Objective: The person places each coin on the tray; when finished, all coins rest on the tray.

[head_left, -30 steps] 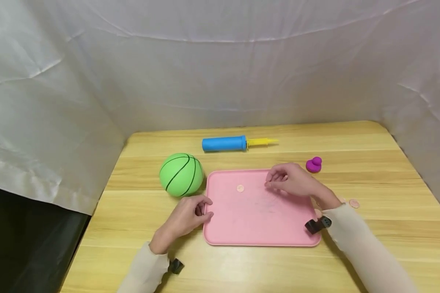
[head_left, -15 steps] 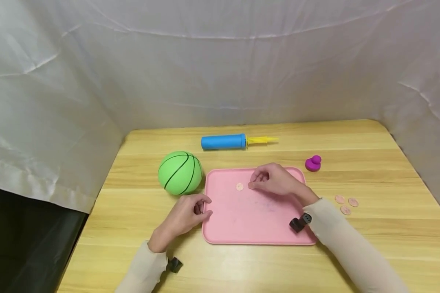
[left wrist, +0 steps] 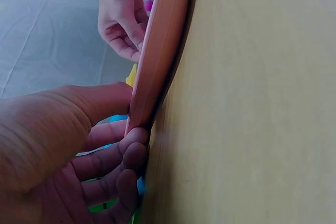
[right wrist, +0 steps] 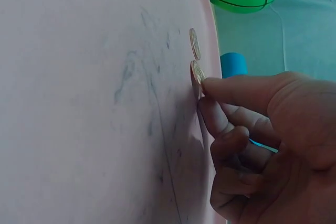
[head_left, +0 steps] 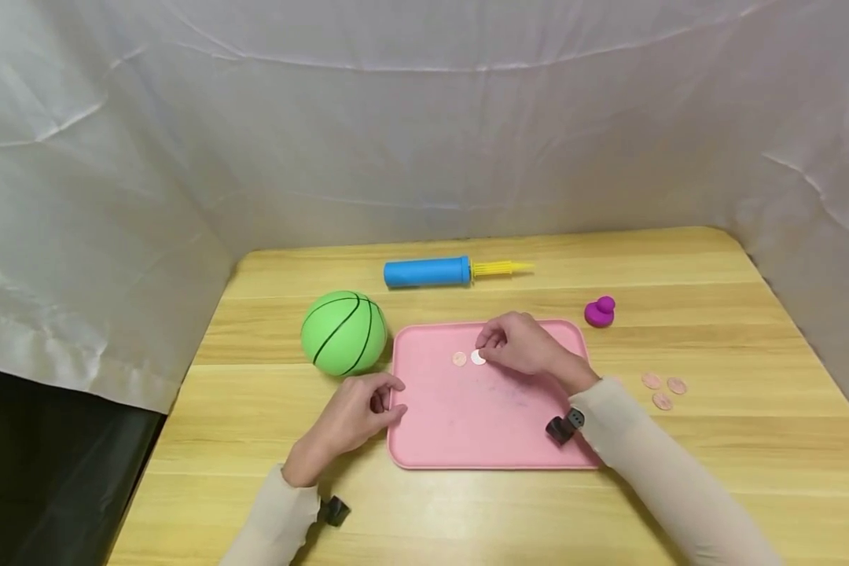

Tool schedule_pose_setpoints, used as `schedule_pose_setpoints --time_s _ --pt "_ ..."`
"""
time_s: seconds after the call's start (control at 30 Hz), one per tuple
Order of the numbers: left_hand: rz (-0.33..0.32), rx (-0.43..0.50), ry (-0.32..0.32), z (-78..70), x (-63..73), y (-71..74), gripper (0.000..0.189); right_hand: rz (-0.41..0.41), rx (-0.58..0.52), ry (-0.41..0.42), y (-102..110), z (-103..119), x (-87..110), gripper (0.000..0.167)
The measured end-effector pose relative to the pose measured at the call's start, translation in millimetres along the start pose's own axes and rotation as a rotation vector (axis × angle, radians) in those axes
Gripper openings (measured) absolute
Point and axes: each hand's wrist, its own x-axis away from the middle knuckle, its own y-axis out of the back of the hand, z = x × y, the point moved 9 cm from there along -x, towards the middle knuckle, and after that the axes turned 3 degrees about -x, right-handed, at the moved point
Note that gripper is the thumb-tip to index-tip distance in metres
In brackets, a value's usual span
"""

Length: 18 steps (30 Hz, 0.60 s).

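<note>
1. Nearest, the person's left hand (head_left: 354, 413) grips the left rim of the pink tray (head_left: 453, 432), probably to steady it. The left wrist view alone shows its fingers curled against the outer wall, the thumb on the edge.
2. To the right of the tray, three coins (head_left: 662, 402) lie grouped on the wooden table (head_left: 481, 519), absent from both wrist views.
3. Over the tray's far half, the right hand (head_left: 523, 346) is nearly closed, pinching a coin (right wrist: 198, 70) between thumb and forefinger, presumably because so thin a disc suits fingertips. Whether it touches the tray is unclear.
4. Just left of it, a second coin (right wrist: 195, 44) lies flat; the right wrist view also shows the tray's dark scuffs sharply.
5. The green ball (head_left: 344, 333) sits beyond the left hand, the purple knobbed disc (head_left: 599, 312) far right.
6. Farthest on the table lies the blue hand pump (head_left: 428, 272).
</note>
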Motion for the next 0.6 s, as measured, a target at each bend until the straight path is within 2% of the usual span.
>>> schedule_pose_setpoints --time_s 0.17,0.33,0.6 --pt "-0.009 -0.003 -0.015 -1.5 0.3 3.0 0.023 -0.02 0.054 0.015 0 2 -1.6 0.01" --pt "-0.006 -0.004 -0.021 -2.4 0.1 2.4 0.023 -0.023 0.065 0.006 0 2 -0.7 0.011" --pt "0.004 0.005 -0.01 -3.6 1.2 2.4 0.023 -0.051 0.019 0.028 10 7 7.1 0.01"
